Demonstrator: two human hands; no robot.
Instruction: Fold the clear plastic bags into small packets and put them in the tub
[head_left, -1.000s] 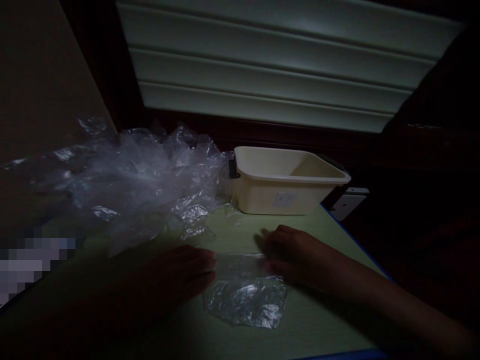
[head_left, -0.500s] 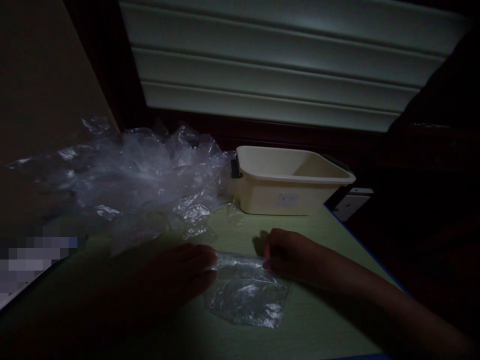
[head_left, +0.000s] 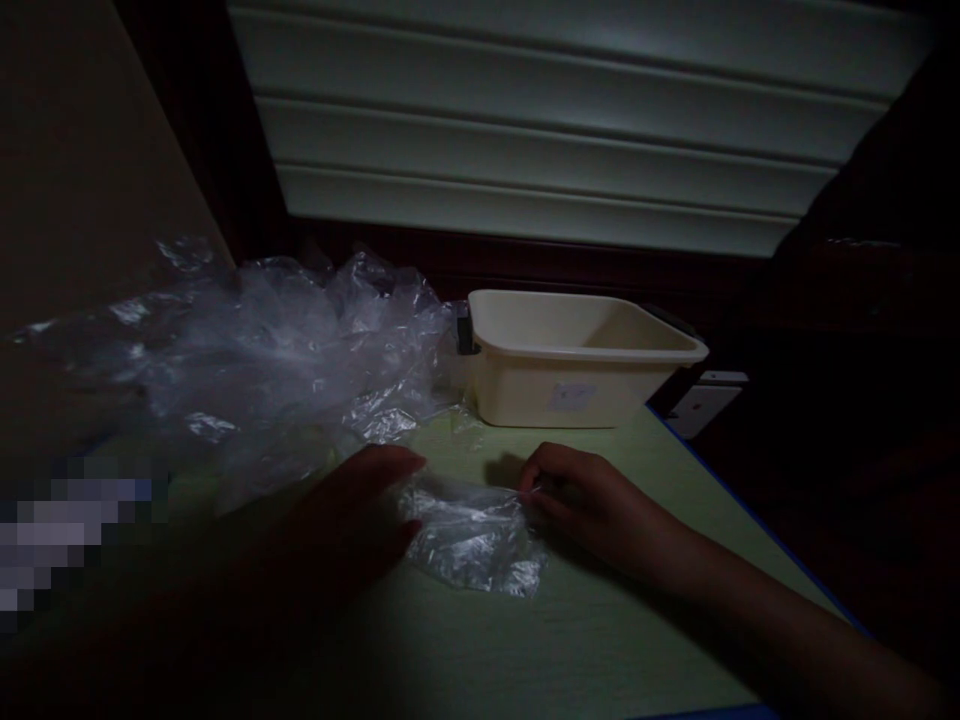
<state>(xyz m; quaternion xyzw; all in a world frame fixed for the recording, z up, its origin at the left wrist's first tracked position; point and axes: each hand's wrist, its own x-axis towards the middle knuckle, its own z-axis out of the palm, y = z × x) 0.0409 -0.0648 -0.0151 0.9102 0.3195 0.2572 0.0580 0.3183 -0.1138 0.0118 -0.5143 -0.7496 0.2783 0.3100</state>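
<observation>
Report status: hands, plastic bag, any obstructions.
Right hand pinches clear plastic bag at its right corner. Left hand spread at its left end. Bag wrinkled, between hands. Clear plastic heap, cream plastic tub beyond; neither blocks bag.

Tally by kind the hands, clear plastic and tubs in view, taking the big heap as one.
Hands: 2 (left hand, right hand)
Clear plastic piece between the hands: 1
Heap of clear plastic: 1 (sheets within it can't be counted)
Cream tub: 1
Total: 5
</observation>
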